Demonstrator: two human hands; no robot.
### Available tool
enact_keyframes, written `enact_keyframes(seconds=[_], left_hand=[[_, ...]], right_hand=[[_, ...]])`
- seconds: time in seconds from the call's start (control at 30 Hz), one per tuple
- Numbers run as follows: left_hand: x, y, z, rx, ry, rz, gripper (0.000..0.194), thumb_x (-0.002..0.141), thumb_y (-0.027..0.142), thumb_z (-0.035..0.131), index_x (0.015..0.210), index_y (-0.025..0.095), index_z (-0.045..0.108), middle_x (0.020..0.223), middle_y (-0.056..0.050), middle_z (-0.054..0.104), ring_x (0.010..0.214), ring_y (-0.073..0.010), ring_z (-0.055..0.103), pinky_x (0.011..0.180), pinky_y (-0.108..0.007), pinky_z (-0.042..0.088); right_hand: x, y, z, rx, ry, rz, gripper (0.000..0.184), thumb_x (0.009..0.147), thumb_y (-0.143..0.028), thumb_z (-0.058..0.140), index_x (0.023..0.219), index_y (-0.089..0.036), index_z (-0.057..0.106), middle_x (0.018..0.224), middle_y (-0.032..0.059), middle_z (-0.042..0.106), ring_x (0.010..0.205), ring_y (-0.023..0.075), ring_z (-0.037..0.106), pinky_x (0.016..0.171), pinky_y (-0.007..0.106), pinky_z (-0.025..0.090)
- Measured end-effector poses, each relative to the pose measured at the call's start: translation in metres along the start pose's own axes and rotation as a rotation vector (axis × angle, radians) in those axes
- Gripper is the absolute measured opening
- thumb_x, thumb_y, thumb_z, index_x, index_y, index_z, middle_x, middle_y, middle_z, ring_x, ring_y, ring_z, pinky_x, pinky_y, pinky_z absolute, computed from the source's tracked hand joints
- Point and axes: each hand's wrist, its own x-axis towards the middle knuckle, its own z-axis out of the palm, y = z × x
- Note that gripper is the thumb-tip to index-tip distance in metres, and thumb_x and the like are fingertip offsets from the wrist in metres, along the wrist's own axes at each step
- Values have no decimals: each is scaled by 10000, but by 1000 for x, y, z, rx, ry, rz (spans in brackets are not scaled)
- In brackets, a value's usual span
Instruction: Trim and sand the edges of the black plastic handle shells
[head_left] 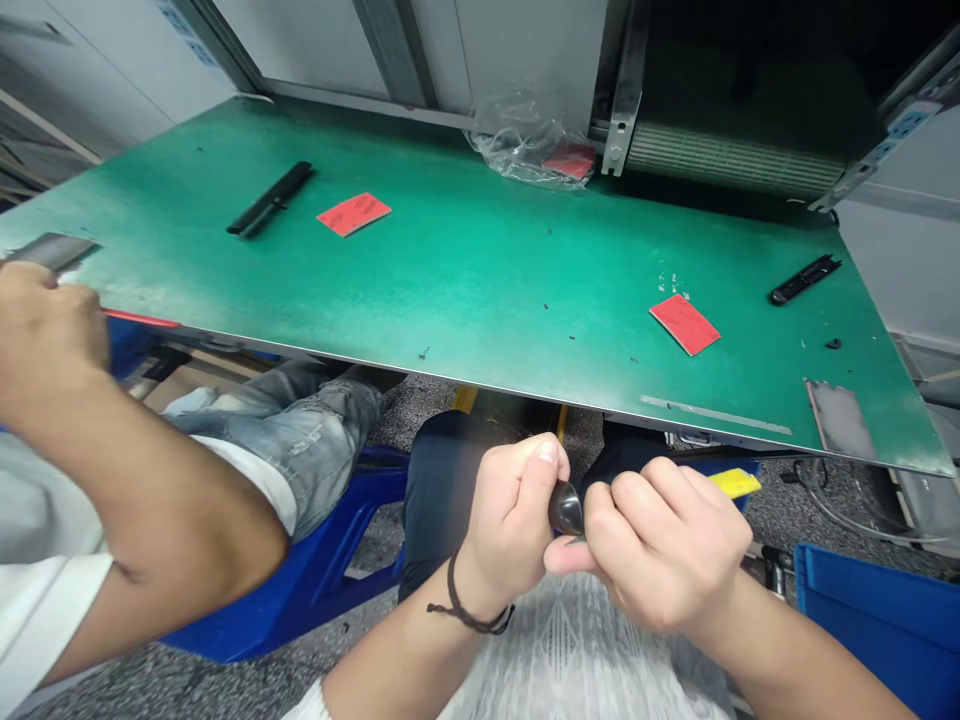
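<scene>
Left hand [510, 515] clenched, thumb uppermost; right hand [664, 545] curled opposite. Both grasp a small glossy black curved piece [566, 508] between them, apparently pinned from two sides for steadiness. Piece held over the lap, below the front edge of a green-topped workbench [480, 270]. At far left, a co-worker's hand [45, 325] grips a flat grey strip [52, 250].
</scene>
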Motion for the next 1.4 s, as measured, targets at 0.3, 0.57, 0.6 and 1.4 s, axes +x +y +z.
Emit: enact_keyframes(seconds=[0.3, 0.57, 0.6, 1.4], left_hand=[[-10, -11, 7, -174, -291, 79, 404, 1113, 538, 412, 954, 199, 566, 825, -22, 502, 713, -171, 443, 661, -338, 372], [-11, -16, 4, -247, -209, -26, 458, 1121, 544, 425, 897, 197, 621, 734, -9, 517, 648, -149, 442, 596, -312, 329], [-10, -14, 4, -214, -210, -4, 464, 1122, 538, 424, 885, 195, 625, 729, -9, 515, 646, -149, 442, 597, -313, 330], [-7, -7, 0, -27, -242, 210, 402, 1144, 452, 413, 936, 207, 656, 720, 11, 557, 621, -126, 486, 587, -285, 358]], right_hand=[[-3, 13, 5, 365, 122, 257, 246, 1100, -298, 535, 894, -200, 627, 653, 3, 535, 606, 157, 418, 590, 326, 326], [-1, 38, -8, 532, -163, 306, 440, 1131, -519, 442, 1063, -148, 669, 815, 40, 622, 704, 169, 503, 654, 325, 400], [0, 39, -9, 505, -197, 297, 522, 1122, -592, 419, 1005, -152, 674, 782, 31, 605, 684, 165, 485, 639, 323, 381], [16, 34, -20, 221, -214, 170, 612, 1102, -623, 461, 674, -197, 564, 654, -11, 440, 640, 159, 301, 588, 330, 198]])
